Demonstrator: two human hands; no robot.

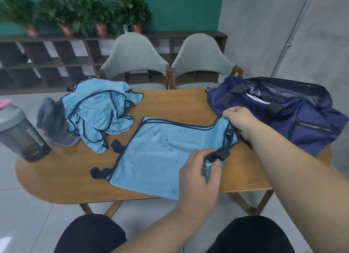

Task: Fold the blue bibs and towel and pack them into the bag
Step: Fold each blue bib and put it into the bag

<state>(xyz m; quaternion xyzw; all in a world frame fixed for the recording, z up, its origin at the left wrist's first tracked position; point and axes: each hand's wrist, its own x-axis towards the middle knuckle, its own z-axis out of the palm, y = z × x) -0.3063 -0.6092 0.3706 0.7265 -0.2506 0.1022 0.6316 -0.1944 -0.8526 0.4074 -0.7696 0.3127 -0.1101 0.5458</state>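
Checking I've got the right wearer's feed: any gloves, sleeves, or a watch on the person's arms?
No gloves: the left hand and right hand are bare, with no ring or watch visible. The left forearm and right forearm are uncovered as far as the frame shows, so no sleeves. The knees are in black trousers.

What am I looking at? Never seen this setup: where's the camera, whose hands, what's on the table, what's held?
No machine here: a person works bare-handed, and the single picture comes from a camera on their head, looking forward and down. On the wooden table a blue bib lies spread flat. The left hand pinches its near right corner by a dark strap; the right hand has a grip on the far right corner. Farther left sit a heap of blue bibs, a grey cloth beside it, and a shaker bottle. The navy bag lies open on the right.
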